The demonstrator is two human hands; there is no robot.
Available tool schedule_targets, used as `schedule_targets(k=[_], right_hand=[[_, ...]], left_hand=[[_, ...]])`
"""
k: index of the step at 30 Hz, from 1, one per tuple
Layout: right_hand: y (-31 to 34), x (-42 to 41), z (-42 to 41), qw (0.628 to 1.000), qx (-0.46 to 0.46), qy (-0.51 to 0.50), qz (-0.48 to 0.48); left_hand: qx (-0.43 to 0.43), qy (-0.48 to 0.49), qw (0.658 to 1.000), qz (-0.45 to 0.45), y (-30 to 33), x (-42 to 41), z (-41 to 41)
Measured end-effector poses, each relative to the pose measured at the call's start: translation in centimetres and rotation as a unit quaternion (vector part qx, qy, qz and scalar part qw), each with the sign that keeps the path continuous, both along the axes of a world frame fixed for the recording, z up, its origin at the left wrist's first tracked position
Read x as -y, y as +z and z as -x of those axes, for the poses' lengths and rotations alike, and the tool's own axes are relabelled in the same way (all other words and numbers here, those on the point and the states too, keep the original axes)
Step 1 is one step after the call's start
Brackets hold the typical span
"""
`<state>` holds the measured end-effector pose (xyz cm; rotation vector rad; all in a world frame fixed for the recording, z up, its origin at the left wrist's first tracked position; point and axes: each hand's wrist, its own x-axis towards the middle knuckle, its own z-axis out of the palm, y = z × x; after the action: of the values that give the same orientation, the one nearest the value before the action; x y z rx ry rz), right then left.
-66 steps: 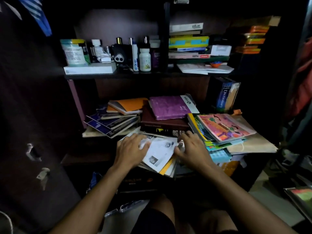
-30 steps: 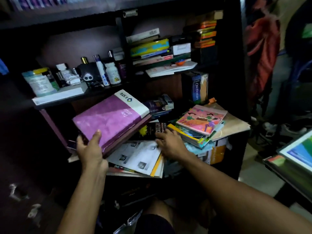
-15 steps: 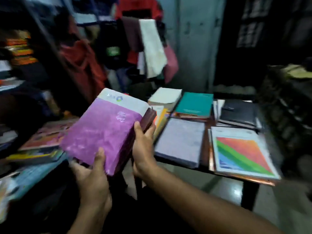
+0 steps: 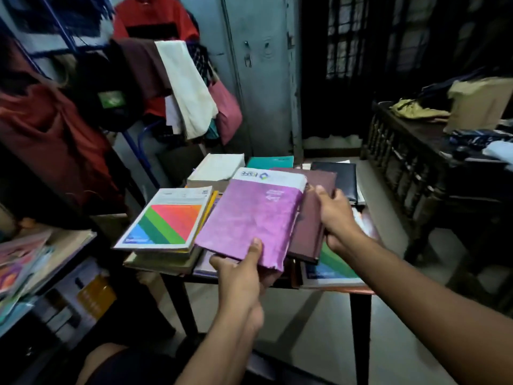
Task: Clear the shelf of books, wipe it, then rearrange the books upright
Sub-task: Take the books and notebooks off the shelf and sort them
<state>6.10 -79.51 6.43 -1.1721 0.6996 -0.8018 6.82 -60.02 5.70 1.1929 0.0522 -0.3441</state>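
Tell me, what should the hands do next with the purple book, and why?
Probably lower it onto the books already on the table. The left hand grips the near edge of the purple book, and the right hand holds the maroon book lying just under it. Both books hang right above the flat stacks there, next to the rainbow-covered book.

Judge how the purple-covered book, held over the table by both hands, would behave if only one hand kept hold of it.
The purple book looks thick, so probably heavy: the left hand grips only its near edge, and it would likely droop. Its loose wrapper may slip. The maroon book beneath, held by the right hand, could slide away.
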Motion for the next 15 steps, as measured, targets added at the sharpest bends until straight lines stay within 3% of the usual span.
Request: schedule_targets(k=[3,8,12,15], right_hand=[[-1.1,4.1,3.2,0.999,-0.029,-0.030,0.007],[-3.1,8.0,6.4,0.981,-0.167,0.063,0.083],[-6.3,8.5,6.2,0.927,-0.308,0.046,0.209],[-5.4,8.9,5.6,0.853,-0.375,-0.016,0.362]], left_hand=[[-0.005,-0.004,1.000,-0.013,-0.4,0.8,0.0],[0.015,0.055,0.998,-0.021,-0.5,1.0,-3.3],[-0.024,-0.010,0.998,-0.065,-2.5,1.0,-4.7],[-0.067,-0.104,0.985,-0.123,-3.7,-0.1,-5.0]])
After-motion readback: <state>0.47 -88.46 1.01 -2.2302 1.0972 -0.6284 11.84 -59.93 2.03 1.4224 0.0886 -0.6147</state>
